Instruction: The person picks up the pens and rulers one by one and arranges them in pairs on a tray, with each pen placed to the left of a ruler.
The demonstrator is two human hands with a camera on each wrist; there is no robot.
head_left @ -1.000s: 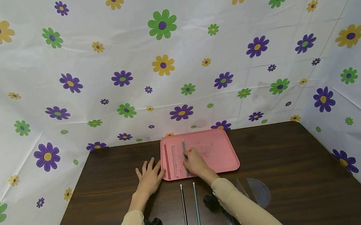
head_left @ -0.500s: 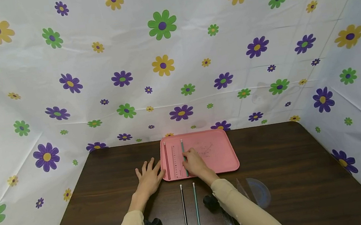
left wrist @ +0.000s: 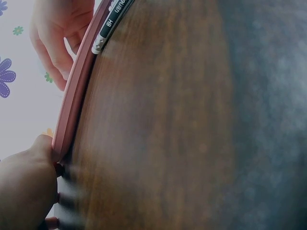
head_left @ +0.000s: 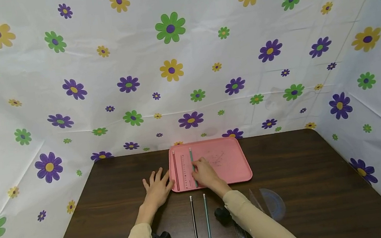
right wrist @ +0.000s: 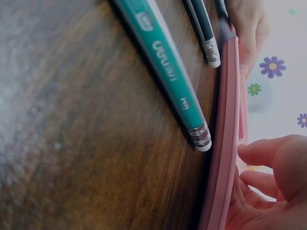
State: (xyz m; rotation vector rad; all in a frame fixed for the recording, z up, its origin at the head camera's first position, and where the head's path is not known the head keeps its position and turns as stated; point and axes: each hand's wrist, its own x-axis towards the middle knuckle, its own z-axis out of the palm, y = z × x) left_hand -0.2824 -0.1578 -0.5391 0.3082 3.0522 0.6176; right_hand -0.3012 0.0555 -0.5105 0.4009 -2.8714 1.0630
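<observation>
A green pencil (head_left: 191, 154) has slid slightly left toward the clear ruler (head_left: 185, 171) since the earlier frames, the right hand (head_left: 205, 172) travelling with it while the left hand (head_left: 157, 189) holds its place. The pencil lies inside the pink tray (head_left: 237, 165), upright to the viewer and roughly parallel to the ruler and the red pencil (head_left: 175, 170) beyond it. The right hand's thumb and fingers are curled in and appear to pinch the pencil along its lower half (the wrist views do not show the contact, so how firm it is cannot be told). The left hand, fingers spread and gripping nothing, rests its thumb against the tray's left rim. The step in hand looks like squaring the pencil into a row. The next move seems to call for a light release that leaves the pencil straight, with the left thumb steadying the tray. On the table (head_left: 115, 211), a black pencil (head_left: 196, 232) and a second green pencil (head_left: 209, 230) stop just short of the tray; to the right lie a protractor (head_left: 275, 204) and another ruler (head_left: 242, 237), perhaps awaiting their turn.
</observation>
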